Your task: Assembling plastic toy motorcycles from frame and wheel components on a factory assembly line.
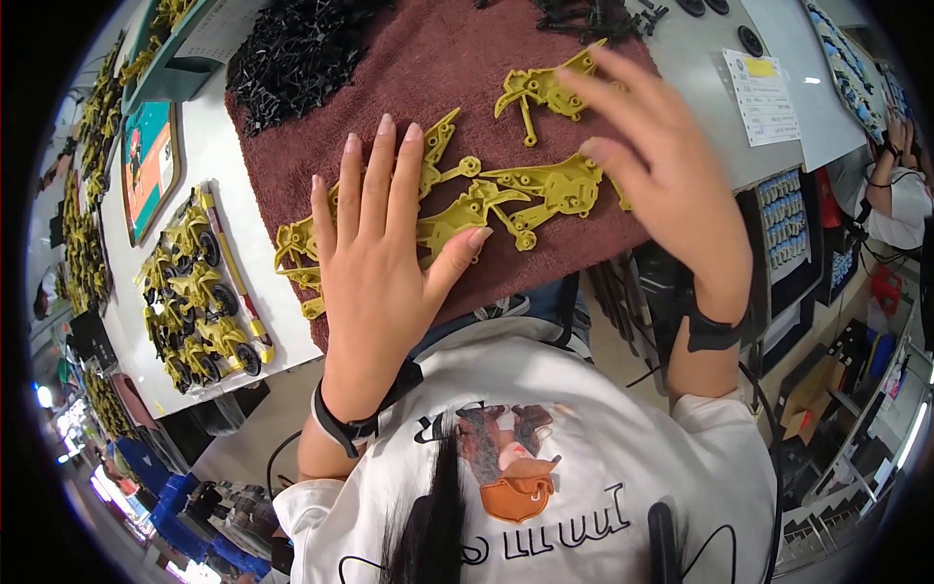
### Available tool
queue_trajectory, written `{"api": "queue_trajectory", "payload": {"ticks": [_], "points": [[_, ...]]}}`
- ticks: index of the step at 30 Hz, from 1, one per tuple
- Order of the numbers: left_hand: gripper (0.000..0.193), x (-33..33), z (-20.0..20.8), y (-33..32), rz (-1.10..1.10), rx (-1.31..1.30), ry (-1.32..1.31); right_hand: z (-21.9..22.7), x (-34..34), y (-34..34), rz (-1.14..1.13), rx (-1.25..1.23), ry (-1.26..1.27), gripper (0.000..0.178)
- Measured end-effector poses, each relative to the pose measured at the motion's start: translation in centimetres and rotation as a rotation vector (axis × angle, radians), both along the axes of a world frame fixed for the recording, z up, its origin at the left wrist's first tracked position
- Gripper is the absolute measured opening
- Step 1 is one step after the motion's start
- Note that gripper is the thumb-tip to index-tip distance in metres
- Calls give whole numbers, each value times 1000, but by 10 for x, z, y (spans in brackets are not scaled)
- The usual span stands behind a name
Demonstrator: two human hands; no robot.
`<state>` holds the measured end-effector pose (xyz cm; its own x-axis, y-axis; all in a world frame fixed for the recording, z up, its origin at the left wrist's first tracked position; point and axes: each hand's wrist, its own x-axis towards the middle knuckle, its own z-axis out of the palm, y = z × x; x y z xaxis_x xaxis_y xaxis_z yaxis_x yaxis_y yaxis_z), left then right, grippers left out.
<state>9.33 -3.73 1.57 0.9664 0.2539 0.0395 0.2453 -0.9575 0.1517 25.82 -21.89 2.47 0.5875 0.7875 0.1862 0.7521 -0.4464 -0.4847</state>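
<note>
Yellow plastic shell halves, shaped like toy motorcycle bodies, lie on a dark red towel (438,83). My left hand (377,234) rests flat over several of them, fingers stretched and slightly spread, hiding part of the shells. Under its thumb side shows one shell half (452,219); another shell half (556,190) lies to the right, inner pegs facing up. My right hand (662,146) is open above the towel's right side, thumb apart from the fingers. Its fingertips overlap the end of the farthest shell half (545,92); whether they touch it I cannot tell.
A heap of small black parts (297,58) sits at the towel's far left, with more black pieces (593,15) at the far edge. Assembled yellow toy motorcycles (195,302) stand on the left. A paper sheet (761,97) and a black wheel (749,40) lie far right.
</note>
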Motion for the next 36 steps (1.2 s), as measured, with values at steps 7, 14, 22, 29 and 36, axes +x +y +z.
{"api": "queue_trajectory", "payload": {"ticks": [7,14,22,29,36], "points": [[77,-4,56,26,-96,-271,15,3,-21,12,18,75,169,40],[43,99,147,247,-124,-203,-284,21,-30,16,48,5,-31,43],[75,254,107,305,-11,122,374,49,-23,7,-59,152,128,32],[47,181,139,306,178,-225,112,49,-13,-10,-158,197,116,26],[56,71,129,137,-141,-500,-243,62,-32,17,4,567,384,30]]}}
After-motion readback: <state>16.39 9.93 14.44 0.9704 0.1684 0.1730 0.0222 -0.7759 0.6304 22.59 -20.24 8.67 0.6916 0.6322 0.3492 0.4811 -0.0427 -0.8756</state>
